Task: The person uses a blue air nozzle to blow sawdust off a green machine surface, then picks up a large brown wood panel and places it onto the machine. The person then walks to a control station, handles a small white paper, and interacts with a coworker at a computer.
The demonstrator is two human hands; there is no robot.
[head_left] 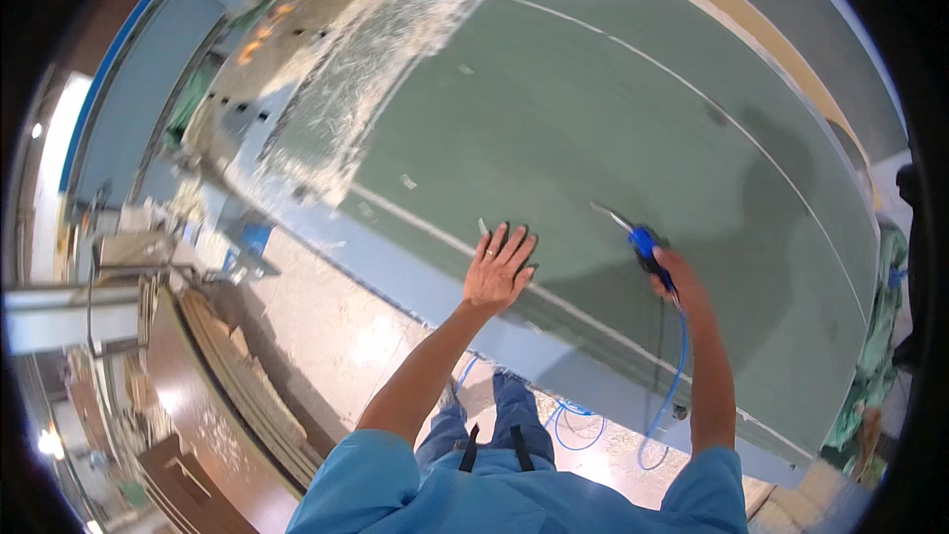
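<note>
My right hand (676, 275) is wrapped round a blue air blow gun (644, 240), whose thin metal nozzle points up and to the left over the surface. From the gun's rear a blue hose (681, 361) curves down past my right forearm. My left hand (497, 272) lies with fingers spread on the large green panel (534, 119), near its front edge. Just beyond those fingertips is a small pale chip (482, 226). Pale lines cross the panel, and whitish dust (346, 84) covers its far left end.
The panel rests on a light blue table (395, 267) with a dusty far rim. Stacked brown boards (217, 386) stand on the lower left, near a metal frame (91, 307). Coiled blue hose (578, 425) lies on the floor by my legs. Green cloth (870, 336) hangs at the right edge.
</note>
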